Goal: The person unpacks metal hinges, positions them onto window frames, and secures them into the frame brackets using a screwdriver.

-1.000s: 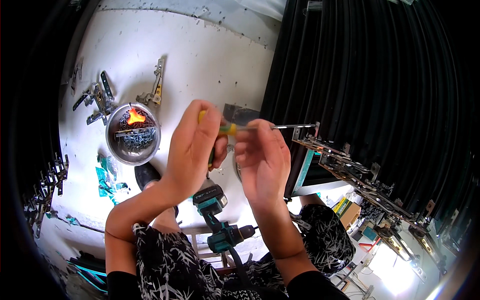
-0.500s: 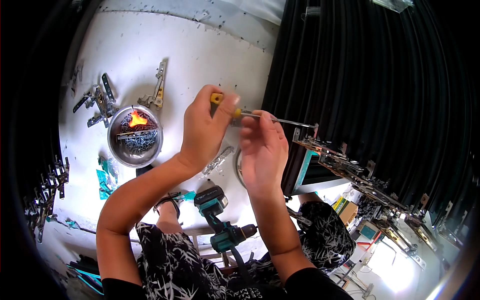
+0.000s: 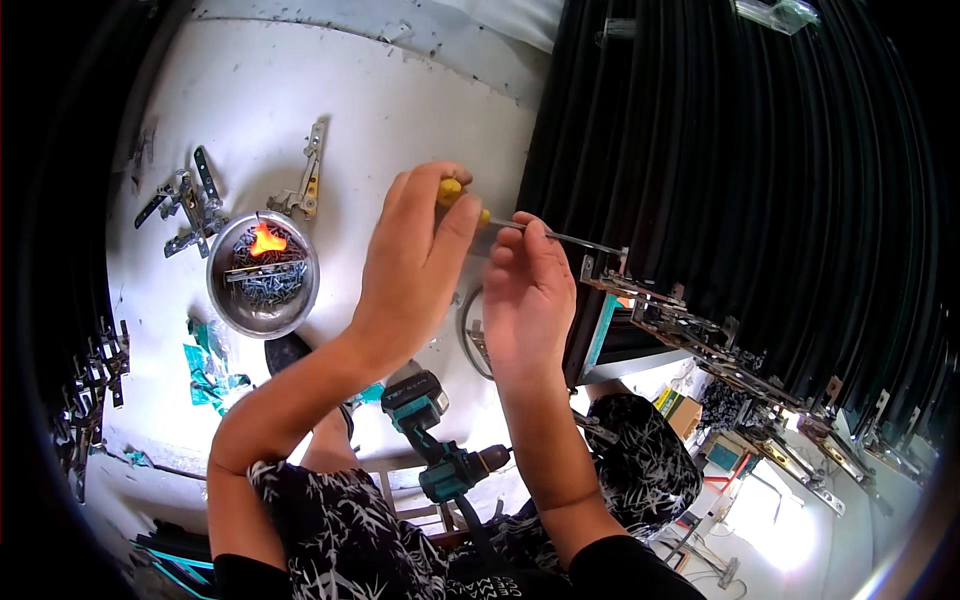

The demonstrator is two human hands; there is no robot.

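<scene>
Out ahead of the lap, left hand (image 3: 410,265) is clamped on the handle of one yellow screwdriver (image 3: 451,192) and right hand (image 3: 528,300) pinches its shaft, likely to steady the tip by the metal brackets (image 3: 660,308) at the black profiles (image 3: 720,180), both uncounted. Between the knees, one cordless drill (image 3: 452,474); farther left, one steel bowl (image 3: 265,322) keeps loose screws (image 3: 262,290) together, too many to count, beside one lone hinge (image 3: 313,170) and a hinge cluster (image 3: 188,203), count unclear.
</scene>
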